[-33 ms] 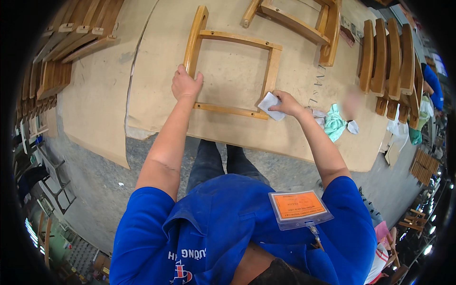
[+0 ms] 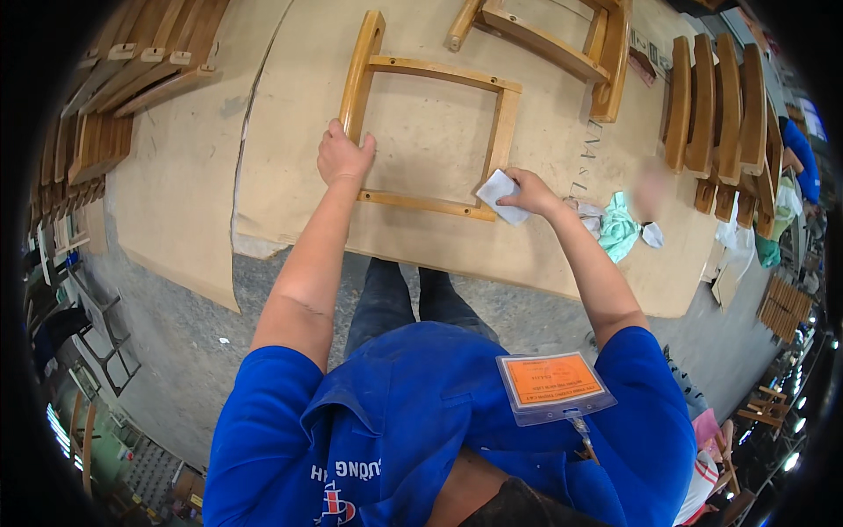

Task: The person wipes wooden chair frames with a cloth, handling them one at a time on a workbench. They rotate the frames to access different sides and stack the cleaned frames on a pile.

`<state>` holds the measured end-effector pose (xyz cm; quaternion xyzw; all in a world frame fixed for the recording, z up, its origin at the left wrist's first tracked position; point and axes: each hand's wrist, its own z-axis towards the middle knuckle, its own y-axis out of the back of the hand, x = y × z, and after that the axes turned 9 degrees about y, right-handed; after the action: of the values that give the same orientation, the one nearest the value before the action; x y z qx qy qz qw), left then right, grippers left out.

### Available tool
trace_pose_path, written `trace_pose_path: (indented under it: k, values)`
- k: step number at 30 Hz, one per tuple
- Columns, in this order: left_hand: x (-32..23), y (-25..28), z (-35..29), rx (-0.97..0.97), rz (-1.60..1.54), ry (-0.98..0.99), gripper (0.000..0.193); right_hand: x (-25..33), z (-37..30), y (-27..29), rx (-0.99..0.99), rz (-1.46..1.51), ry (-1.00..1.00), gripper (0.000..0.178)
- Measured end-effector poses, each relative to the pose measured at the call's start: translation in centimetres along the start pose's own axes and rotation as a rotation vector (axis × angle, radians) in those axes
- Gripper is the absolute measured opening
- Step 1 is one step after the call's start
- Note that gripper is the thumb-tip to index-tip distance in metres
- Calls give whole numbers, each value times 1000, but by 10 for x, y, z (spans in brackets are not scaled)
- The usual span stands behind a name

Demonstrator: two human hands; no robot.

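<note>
A varnished wooden frame (image 2: 443,72) with a longer, thicker left bar lies flat on the cardboard-covered table in front of me. My left hand (image 2: 345,156) is closed round the lower part of that thick bar. At the frame's near right corner, my right hand (image 2: 532,192) pinches a folded white sheet (image 2: 497,192) between thumb and fingers. The sheet rests against the corner and hides part of it; whether it is cloth or abrasive paper I cannot tell.
Another wooden frame (image 2: 549,42) lies at the far side. Curved wooden parts (image 2: 716,105) stand in a row at the right, and stacked wooden pieces (image 2: 158,61) at the left. A mint-green cloth (image 2: 619,230) is right of my right hand. The cardboard (image 2: 439,249) ends before my legs.
</note>
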<state>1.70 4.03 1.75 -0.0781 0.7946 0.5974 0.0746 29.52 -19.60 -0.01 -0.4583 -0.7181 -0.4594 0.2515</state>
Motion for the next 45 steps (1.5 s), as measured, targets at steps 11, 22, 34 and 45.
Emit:
trace_pose_path:
  k: [11,22,34,45]
  values:
    - [-7,2,6,-3,3,7,64,25,-12,-36,-113,-337,-14,43]
    - [-6,2,6,-1,15,-6,63,34,7,-14,-121,-679,282,40]
    - [-5,1,7,22,-2,30,67,25,2,-26,-176,-653,335,37]
    - [-7,0,7,-22,2,-1,63,13,11,-25,-231,-647,368,41]
